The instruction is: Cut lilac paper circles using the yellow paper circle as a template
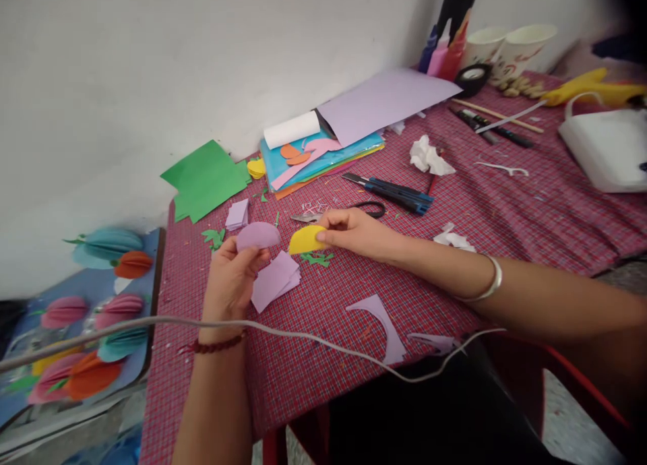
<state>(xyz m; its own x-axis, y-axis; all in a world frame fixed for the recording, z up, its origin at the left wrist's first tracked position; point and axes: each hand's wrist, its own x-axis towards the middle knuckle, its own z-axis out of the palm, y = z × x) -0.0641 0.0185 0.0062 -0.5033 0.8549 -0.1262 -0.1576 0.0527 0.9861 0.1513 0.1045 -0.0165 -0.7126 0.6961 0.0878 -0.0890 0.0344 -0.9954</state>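
My left hand (232, 280) pinches a folded lilac paper half-circle (257, 236) above the red checked tablecloth (505, 215). My right hand (354, 230) holds a folded yellow paper half-circle (306, 240) just to the right of it, a little apart from the lilac piece. Under both hands lies a small stack of lilac paper squares (275, 278). A lilac offcut (384, 323) lies near the table's front edge.
Scissors (348, 211) and a blue craft knife (389, 191) lie behind my right hand. Green paper (205, 178), a stack of coloured sheets (323, 155), glue bottles (445, 50), paper cups (520, 47) and a white box (606, 148) stand further back. Paper ornaments (91, 317) lie left of the table. A cable (303, 337) crosses the front.
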